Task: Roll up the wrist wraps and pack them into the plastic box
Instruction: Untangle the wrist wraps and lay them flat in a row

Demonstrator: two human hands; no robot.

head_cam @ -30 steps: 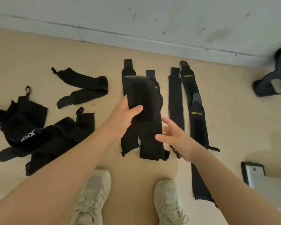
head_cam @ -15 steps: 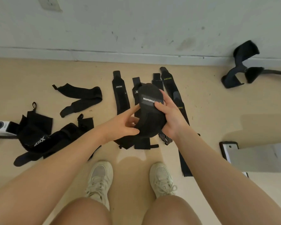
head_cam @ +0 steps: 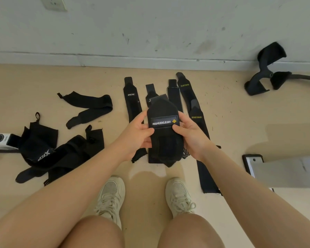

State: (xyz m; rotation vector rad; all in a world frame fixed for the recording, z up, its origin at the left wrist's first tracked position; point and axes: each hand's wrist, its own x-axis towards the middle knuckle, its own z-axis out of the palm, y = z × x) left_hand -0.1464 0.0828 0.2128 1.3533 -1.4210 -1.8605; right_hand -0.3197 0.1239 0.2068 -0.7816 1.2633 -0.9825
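Wrap (head_cam: 164,129) is above the floor, pinched between my left hand (head_cam: 138,136) and right hand (head_cam: 191,135). If my thumbs slip, I think its loose folds will open.

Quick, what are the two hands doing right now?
Left hand: closed, gripping the left edge of the black wrist wrap.
Right hand: closed, gripping the right edge of the same wrap.

Matt black woven cloth wrist wrap (head_cam: 166,140) with a smooth rubbery label; scuffed painted wall (head_cam: 150,29).
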